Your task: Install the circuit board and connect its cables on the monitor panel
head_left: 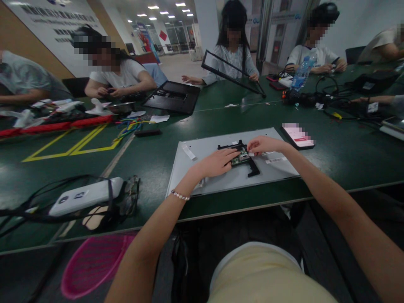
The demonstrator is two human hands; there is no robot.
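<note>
A grey metal panel (217, 185) lies flat on the green table in front of me. On it rests a black bracket (253, 167) with a green circuit board (241, 158). My left hand (217, 162) lies palm down over the left part of the bracket and board, fingers stretched out to the right. At the board's right edge, my right hand (260, 145) has its fingertips pinched together near a small pale piece; whether they grip it is too small to tell. White strips and a barcode label are stuck on the panel.
A phone (298, 135) lies right of the panel. At the left are a white device (86, 195) with black cables, glasses (131, 195) and a pink basket (94, 263) below the edge. Across the table (151, 155), people handle parts; one holds a black frame (230, 71).
</note>
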